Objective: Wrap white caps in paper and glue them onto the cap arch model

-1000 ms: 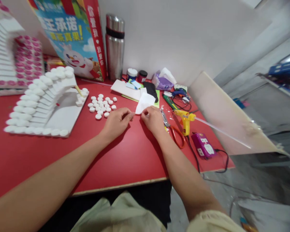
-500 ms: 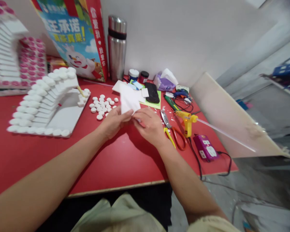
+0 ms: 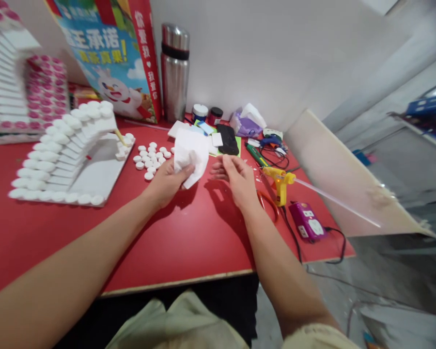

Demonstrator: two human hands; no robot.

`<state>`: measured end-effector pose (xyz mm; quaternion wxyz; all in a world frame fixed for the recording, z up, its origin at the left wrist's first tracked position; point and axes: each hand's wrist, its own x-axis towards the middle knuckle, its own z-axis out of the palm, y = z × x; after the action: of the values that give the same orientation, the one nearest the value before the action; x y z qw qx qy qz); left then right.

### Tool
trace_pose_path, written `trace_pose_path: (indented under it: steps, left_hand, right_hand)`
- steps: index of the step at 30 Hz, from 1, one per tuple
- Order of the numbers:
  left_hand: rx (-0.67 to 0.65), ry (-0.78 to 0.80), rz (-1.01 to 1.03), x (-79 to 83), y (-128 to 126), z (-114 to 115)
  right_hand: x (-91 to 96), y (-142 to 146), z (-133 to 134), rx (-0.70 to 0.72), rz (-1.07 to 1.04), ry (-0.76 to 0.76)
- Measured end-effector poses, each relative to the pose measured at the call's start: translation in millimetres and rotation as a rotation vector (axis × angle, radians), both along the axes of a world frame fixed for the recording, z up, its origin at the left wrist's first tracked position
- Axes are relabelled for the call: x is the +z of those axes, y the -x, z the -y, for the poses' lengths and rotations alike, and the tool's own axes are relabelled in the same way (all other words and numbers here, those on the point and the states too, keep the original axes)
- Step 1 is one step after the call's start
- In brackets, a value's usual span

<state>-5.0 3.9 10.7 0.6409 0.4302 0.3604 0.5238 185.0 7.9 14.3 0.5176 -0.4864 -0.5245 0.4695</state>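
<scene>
My left hand [image 3: 167,182] is closed on a white sheet of paper or thin foam [image 3: 191,152], held a little above the red table [image 3: 94,242]. My right hand [image 3: 238,177] hovers just right of the sheet, fingers stretched out and apart, holding nothing. Several small white round discs [image 3: 150,157] lie on the table just left of my left hand. Red-handled scissors [image 3: 271,206] lie partly under my right hand.
A white stepped model edged with white discs [image 3: 69,155] stands at the left. A steel flask [image 3: 174,72] and a colourful carton [image 3: 112,58] stand at the back. A yellow glue gun [image 3: 279,182], a purple power strip [image 3: 307,220] and small tools lie at the right.
The white sheet passed from my right hand to my left hand and moved left. My right hand let go of it and opened over the scissors.
</scene>
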Motion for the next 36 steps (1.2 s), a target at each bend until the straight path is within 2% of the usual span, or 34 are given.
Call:
trace_pose_path:
  steps: [2, 4, 7, 9, 10, 13, 15, 16, 19, 22, 24, 26, 28, 30, 31, 33, 35, 36]
  left_hand:
    - [0.063, 0.010, 0.092, 4.8, 5, -3]
    - [-0.031, 0.038, 0.140, 9.9, 10, -1]
    - [-0.315, 0.095, 0.010, 16.0, 10, 9]
    - [-0.560, 0.114, -0.078, 18.8, 8, 17]
    - [-0.673, 0.113, -0.122, 19.6, 7, 19]
    - [-0.948, 0.090, -0.251, 19.6, 4, 23]
    - [-1.090, 0.073, -0.293, 18.3, 4, 23]
    - [-1.146, 0.059, -0.296, 17.7, 3, 23]
    - [-1.260, 0.041, -0.273, 18.1, 2, 25]
    - [-1.307, 0.065, -0.256, 21.2, 2, 25]
    - [-1.309, 0.078, -0.255, 23.0, 4, 24]
    - [-1.307, 0.065, -0.264, 23.5, 7, 23]
    - [-1.315, 0.064, -0.267, 22.9, 10, 21]
    - [-1.244, 0.085, -0.209, 21.9, 13, 20]
    - [-1.143, 0.091, -0.141, 21.5, 16, 18]
    - [-0.808, 0.036, 0.048, 21.0, 21, 14]
    - [-0.448, -0.033, 0.238, 20.5, 29, 7]
    - [-0.328, -0.050, 0.323, 19.9, 34, 4]
  right_hand:
    - [-4.1, 7, 6, 0.018, 0.167, -0.138]
    - [-11.6, 17, 12, 0.136, 0.400, -0.260]
    - [-28.5, 30, 15, 0.383, 0.797, -0.339]
    - [-38.5, 31, 12, 0.419, 1.013, -0.312]
    - [-41.3, 28, 9, 0.379, 1.071, -0.284]
    - [-38.2, 12, 0, 0.129, 1.156, -0.178]
    - [-28.5, 5, -2, 0.001, 1.174, -0.199]
    - [-23.0, 5, -2, 0.012, 1.162, -0.262]
    - [-11.2, 15, 7, 0.206, 1.096, -0.456]
    - [-10.7, 31, 18, 0.422, 1.117, -0.512]
    - [-15.3, 36, 22, 0.587, 1.178, -0.497]
    - [-21.4, 36, 21, 0.654, 1.245, -0.435]
    - [-26.1, 29, 15, 0.574, 1.304, -0.323]
    - [-27.1, 16, 7, 0.420, 1.354, -0.191]
    - [-25.5, 8, 4, 0.333, 1.382, -0.136]
    - [-17.5, -7, 0, 0.146, 1.438, -0.087]
    - [-3.0, -19, 0, -0.019, 1.458, -0.163]
    - [6.1, -23, 1, -0.073, 1.449, -0.215]
